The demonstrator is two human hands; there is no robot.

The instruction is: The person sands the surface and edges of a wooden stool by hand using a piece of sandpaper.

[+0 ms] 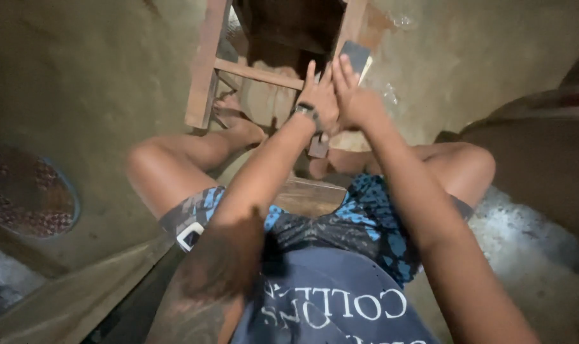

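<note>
A small flat dark rectangular block (356, 56) is pinched at the fingertips of the right hand (358, 102), clamped on its lower edge so its face is pressed against the right leg of the reddish wooden frame (206, 70); the left hand (320, 102), fingers spread and holding nothing, is laid alongside, seemingly as a brace

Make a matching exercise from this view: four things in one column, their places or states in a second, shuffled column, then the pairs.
1. wooden stool
2. dark flat card
3. wristwatch
4. round tray of small brown pieces

A. on the left wrist
B. on the floor at far left
C. at the right hand's fingertips
D. standing ahead of the knees

Pairs: 1-D, 2-C, 3-A, 4-B
</note>
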